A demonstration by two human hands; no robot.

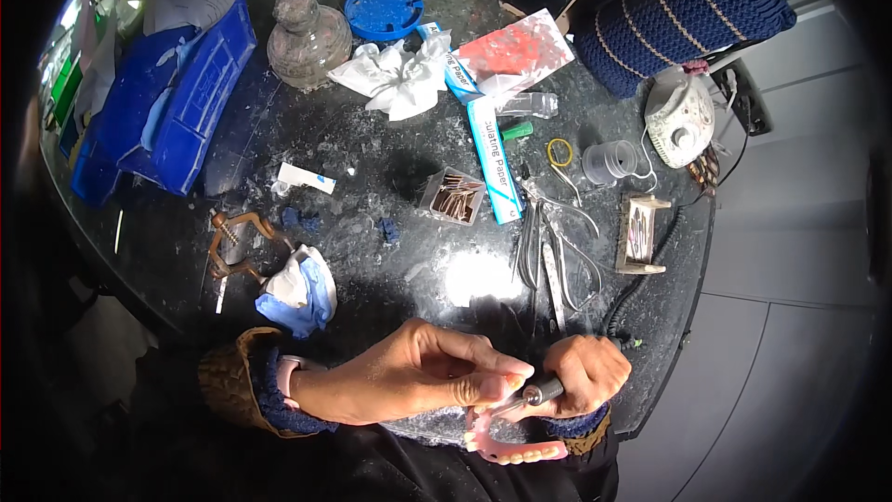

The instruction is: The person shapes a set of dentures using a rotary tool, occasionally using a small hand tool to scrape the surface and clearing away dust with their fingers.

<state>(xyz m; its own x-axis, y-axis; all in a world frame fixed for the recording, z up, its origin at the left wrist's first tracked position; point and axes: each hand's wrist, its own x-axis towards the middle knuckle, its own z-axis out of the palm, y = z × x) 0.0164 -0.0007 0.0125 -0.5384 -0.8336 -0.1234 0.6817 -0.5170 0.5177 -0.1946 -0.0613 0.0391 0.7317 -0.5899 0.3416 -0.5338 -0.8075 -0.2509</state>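
A pink denture (513,452) with cream-coloured teeth is held close to my body at the table's near edge. My left hand (395,376) pinches it at one end between thumb and fingers. In my closed right hand (585,374) is a rotary handpiece (544,392) with a dark grip. Its thin metal bit points left, close beside the denture; whether the two touch I cannot tell. Left of my hands, a white plaster cast (311,279) with blue material sits by a brass-coloured articulator (223,242).
Pliers and metal hand tools (553,265) lie just beyond my right hand. Farther off are a bur box (455,195), a long paper box (494,163), a clear cup (609,163), a glass bottle (307,37), a blue bin (167,112) and a white control unit (683,121).
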